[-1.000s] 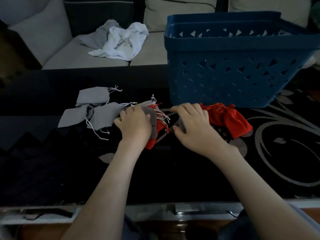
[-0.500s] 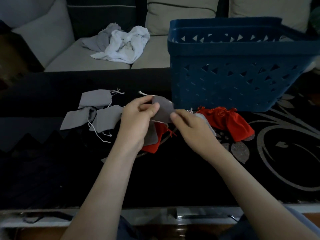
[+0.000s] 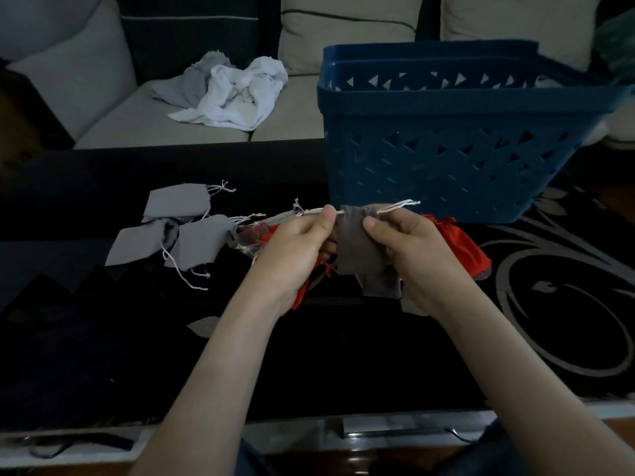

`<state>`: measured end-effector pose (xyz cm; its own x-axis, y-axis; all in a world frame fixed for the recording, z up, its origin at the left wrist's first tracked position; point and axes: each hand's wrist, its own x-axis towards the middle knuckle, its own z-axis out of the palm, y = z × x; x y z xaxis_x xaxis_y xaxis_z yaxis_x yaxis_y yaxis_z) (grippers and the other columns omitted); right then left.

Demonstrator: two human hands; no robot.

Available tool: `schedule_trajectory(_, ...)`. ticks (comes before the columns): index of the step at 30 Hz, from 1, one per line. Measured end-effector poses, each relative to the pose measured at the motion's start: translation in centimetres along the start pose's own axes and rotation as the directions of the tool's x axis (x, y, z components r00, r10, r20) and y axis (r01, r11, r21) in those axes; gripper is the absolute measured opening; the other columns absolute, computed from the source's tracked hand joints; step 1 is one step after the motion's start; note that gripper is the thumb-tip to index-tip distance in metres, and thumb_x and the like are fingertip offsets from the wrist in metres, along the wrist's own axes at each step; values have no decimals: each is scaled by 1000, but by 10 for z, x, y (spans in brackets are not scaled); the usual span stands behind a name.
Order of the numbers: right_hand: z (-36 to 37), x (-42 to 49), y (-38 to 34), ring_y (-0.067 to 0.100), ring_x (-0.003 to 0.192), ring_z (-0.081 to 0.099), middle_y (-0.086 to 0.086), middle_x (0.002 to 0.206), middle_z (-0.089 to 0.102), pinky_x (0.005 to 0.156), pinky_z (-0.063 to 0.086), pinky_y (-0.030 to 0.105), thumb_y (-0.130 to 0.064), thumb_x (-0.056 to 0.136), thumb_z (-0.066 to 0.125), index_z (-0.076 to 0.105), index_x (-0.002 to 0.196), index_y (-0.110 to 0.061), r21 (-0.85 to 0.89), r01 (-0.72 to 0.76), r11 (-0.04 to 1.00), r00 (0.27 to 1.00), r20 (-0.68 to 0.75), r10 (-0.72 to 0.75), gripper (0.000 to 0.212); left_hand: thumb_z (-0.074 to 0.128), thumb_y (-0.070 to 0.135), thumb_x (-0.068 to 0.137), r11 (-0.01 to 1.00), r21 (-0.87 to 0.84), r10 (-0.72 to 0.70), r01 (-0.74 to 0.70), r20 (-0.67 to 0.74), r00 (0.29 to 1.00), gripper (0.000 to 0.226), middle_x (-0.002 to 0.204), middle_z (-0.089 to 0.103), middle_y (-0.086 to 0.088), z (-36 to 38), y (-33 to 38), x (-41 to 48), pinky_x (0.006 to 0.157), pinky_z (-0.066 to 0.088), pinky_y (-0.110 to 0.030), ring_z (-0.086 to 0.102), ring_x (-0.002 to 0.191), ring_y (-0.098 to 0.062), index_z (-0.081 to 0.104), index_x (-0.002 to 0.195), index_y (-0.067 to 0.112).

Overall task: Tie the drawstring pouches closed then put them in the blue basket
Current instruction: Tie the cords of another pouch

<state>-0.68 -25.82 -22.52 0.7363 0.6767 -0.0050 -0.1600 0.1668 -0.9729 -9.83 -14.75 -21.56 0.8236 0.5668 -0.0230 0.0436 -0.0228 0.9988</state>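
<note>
Both hands pinch a limp grey pouch by its white drawstrings.

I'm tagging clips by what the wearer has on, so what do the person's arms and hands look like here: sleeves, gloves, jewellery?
Both forearms are bare up to the frame's bottom edge, with no sleeves in sight. The left hand and the right hand wear no gloves, and no rings, watch or bracelet show. Dark clothing shows at the bottom edge between the arms; the dim light hides its detail.
</note>
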Motion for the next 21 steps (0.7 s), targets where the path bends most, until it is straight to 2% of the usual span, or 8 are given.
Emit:
schedule_trajectory(2,-2,-2,-2,14,72,65,9,81,68,66,53,21,0,92,52,62,100,-4,6,11,1000,1000,17,-11,14,48,30,98,1000,-24,0,-1,-44,999,31,66,67,5,4,0,2,70,47,-25,58,62,-6,70,80,18)
schedule_trajectory(4,-5,-3,-2,19,73,60,19,84,59,65,50,22,1,91,52,61,100,-7,-49,29,998,999,16,-28,14,50,28,97,999,-45,16,-17,-34,999,27,79,69,-4,8,0,3,73,47,-25,58,70,-10,72,87,19)
schedule_trajectory(7,-8,-5,-3,22,74,57,19,87,56,64,48,24,-2,92,53,61,100,-9,-54,22,998,1000,-5,-23,14,48,27,98,995,-94,25,-26,-12,1000,27,95,68,-17,14,2,2,77,46,-29,56,82,-20,74,91,22)
schedule_trajectory(9,-10,-6,-4,13,75,63,10,87,65,63,50,19,-9,96,50,63,103,-8,-14,21,1000,999,-35,-22,15,46,28,99,992,-130,4,-8,-28,1000,30,93,69,-13,17,4,3,74,47,-26,59,82,-21,74,88,23)
schedule_trajectory(11,-13,-7,-6,10,78,64,1,89,69,63,51,19,-18,99,45,65,105,-9,-13,38,999,997,-64,-39,23,46,28,99,985,-169,-26,21,-29,999,32,93,72,-11,18,5,4,79,49,-32,63,88,-24,75,87,23)
schedule_trajectory(13,-17,-7,-8,11,80,64,1,90,69,64,51,21,-21,101,42,66,104,-11,2,61,998,996,-63,-61,26,45,28,100,986,-165,-38,35,-15,999,32,92,72,-9,19,6,3,80,47,-33,61,88,-25,74,88,22)
schedule_trajectory(17,-18,-8,-11,12,77,64,3,84,69,63,52,22,-18,100,41,63,95,-10,140,63,988,998,-33,-59,25,43,28,101,983,-172,-63,64,15,998,30,82,71,6,22,7,1,70,41,-23,59,75,-8,71,92,23)
schedule_trajectory(21,-17,-4,-11,12,82,64,5,92,65,70,52,21,-13,98,39,55,79,-6,251,127,960,991,8,-133,26,39,27,101,948,-318,-23,25,8,1000,32,83,73,3,23,10,3,70,50,-21,66,75,-6,69,94,16)
